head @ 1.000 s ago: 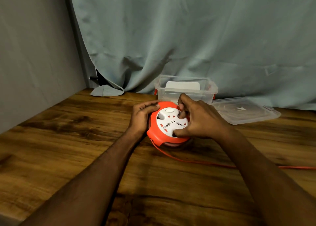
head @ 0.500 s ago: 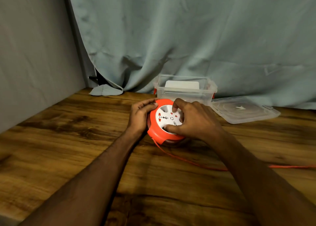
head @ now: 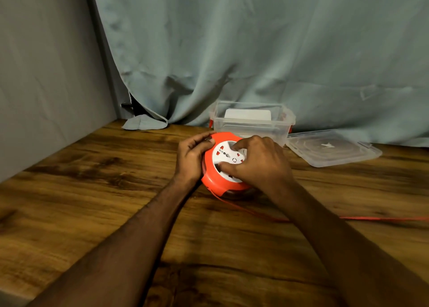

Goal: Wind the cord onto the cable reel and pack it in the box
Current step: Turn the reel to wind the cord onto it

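Cable reel, orange shell with white socket face, lying flat on wooden worktop. Left hand holding reel's left rim, fingers curled over the top edge: grip holding the reel. Right hand on the white face, thumb and fingertips bent and pressed into it: grip narrow, holding the face. Orange cord leaving the reel below the left grip, trailing right across the worktop past the right forearm. Just beyond both grips: clear plastic box, open, with a white rectangular item showing inside. Lid flat, right of the box, well clear of either grip. Grey-blue curtain behind.
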Demonstrator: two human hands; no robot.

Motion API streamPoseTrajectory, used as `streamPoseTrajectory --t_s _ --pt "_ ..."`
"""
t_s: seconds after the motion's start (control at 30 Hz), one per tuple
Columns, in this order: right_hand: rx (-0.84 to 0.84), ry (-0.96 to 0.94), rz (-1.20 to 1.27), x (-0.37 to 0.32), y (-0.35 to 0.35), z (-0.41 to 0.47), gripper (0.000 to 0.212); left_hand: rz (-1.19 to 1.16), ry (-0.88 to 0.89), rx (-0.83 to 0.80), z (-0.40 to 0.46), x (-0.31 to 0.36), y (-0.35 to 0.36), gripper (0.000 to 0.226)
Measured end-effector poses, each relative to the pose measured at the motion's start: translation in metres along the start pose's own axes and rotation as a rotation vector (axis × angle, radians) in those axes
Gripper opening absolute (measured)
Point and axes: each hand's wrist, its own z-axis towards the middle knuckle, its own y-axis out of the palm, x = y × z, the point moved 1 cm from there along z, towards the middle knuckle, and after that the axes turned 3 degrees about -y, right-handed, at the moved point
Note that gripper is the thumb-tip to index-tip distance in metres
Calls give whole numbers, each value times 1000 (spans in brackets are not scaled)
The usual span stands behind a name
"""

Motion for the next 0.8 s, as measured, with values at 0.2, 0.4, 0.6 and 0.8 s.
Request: streamPoseTrajectory --t_s 0.2,0.4,0.6,0.8 --pt "36 136 101 -3 11 0 71 7 -23 -1 0 -1 -1 26" --pt "3 -146 -42 1 -5 0 60 8 -46 -19 0 0 0 24" --pt "-338 -310 -15 18 -22 4 63 25 -60 6 4 -1 -3 24" --pt "-396 -384 -46 21 -23 5 70 13 -85 -17 4 -1 -4 25"
